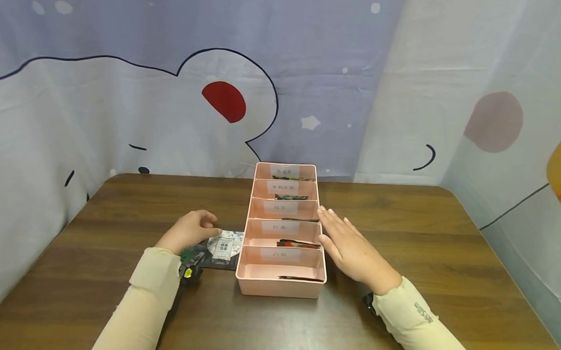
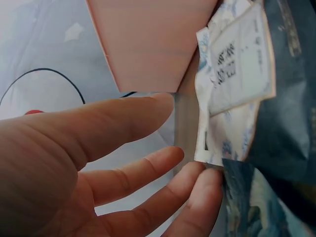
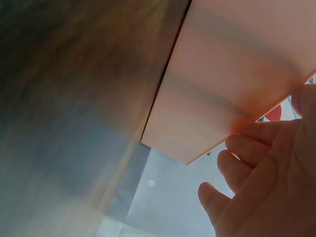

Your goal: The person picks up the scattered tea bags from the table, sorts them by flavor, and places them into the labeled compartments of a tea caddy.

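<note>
A pink box (image 1: 279, 288) with several compartments in a row stands in the middle of the table. Thin packets lie in its compartments, one of them a red-and-black packet (image 1: 298, 244). Left of the box lie dark sachets (image 2: 286, 123) with a white, blue-patterned packet (image 1: 237, 242) on top, bearing a printed label. My left hand (image 1: 194, 231) is at this packet's left edge, thumb and fingers apart with nothing between them in the left wrist view. With straight fingers, my right hand (image 1: 352, 247) touches the box's right rim; the right wrist view shows its fingertips there.
The brown wooden table (image 1: 414, 238) reaches out on both sides of the box. Behind it hangs a printed curtain (image 1: 322, 83), close to the box's far end. Paper labels (image 1: 279, 255) mark the compartments.
</note>
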`<action>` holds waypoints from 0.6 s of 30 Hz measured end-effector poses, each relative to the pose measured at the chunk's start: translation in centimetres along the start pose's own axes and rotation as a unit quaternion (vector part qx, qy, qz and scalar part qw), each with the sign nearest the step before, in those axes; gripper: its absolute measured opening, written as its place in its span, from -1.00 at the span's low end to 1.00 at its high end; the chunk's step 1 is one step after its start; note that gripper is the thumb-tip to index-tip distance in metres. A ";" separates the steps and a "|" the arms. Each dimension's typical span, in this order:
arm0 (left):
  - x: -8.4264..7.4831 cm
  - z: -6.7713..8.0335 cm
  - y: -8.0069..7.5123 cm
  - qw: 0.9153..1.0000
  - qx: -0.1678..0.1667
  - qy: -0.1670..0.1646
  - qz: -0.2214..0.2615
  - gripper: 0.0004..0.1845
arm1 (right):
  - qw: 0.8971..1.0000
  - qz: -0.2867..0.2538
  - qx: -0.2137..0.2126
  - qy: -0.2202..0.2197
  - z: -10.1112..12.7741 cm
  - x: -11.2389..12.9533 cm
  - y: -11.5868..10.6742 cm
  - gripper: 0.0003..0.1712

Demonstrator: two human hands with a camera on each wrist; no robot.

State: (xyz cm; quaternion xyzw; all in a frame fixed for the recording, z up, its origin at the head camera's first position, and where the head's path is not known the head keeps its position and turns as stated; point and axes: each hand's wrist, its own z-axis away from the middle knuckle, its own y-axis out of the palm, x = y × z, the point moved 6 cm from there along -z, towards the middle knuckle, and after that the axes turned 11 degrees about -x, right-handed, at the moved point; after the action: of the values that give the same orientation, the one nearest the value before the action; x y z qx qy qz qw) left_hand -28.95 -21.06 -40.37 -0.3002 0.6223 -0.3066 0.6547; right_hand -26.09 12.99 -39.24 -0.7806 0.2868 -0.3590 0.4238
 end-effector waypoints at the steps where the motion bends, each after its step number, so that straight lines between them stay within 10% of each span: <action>1: 0.1 0.0 0.1 1.000 0.002 -0.005 0.002 -0.47 | 1.000 -0.001 0.000 0.000 0.0 0.0 0.0 -0.29; 18: 0.6 -0.3 0.7 0.999 0.014 -0.021 0.047 -0.67 | 1.000 -0.006 -0.002 -0.002 0.1 0.0 0.0 -0.30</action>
State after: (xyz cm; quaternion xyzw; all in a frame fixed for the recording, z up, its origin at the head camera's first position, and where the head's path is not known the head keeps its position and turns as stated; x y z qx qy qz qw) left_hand -29.22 -21.11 -41.34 -0.2675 0.6177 -0.2780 0.6853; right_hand -26.02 12.99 -39.23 -0.7837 0.2821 -0.3594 0.4209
